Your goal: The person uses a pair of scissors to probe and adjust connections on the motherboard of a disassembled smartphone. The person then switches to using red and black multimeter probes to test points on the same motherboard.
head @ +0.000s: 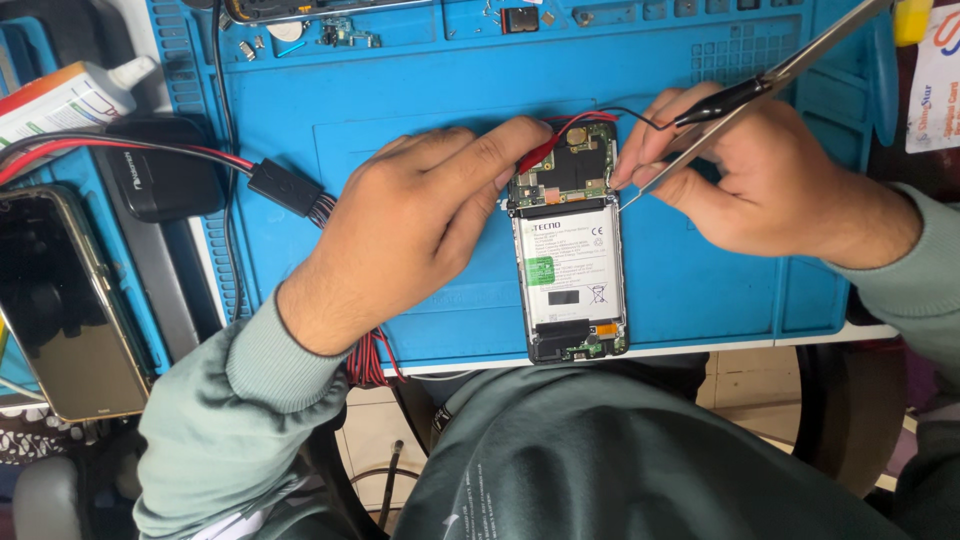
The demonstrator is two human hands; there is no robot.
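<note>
On blue mat, opened phone lies lengthwise, circuit-board end away.

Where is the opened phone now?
In the head view, the opened phone lies on the blue mat, centre-right near its front edge, between the left hand and right hand.

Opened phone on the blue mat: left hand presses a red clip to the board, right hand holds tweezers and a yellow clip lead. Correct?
Not quite. In the head view the clip lead in the right hand is black, not yellow. The rest stands: opened phone on the blue mat, left hand on the red clip, tweezers.
</note>
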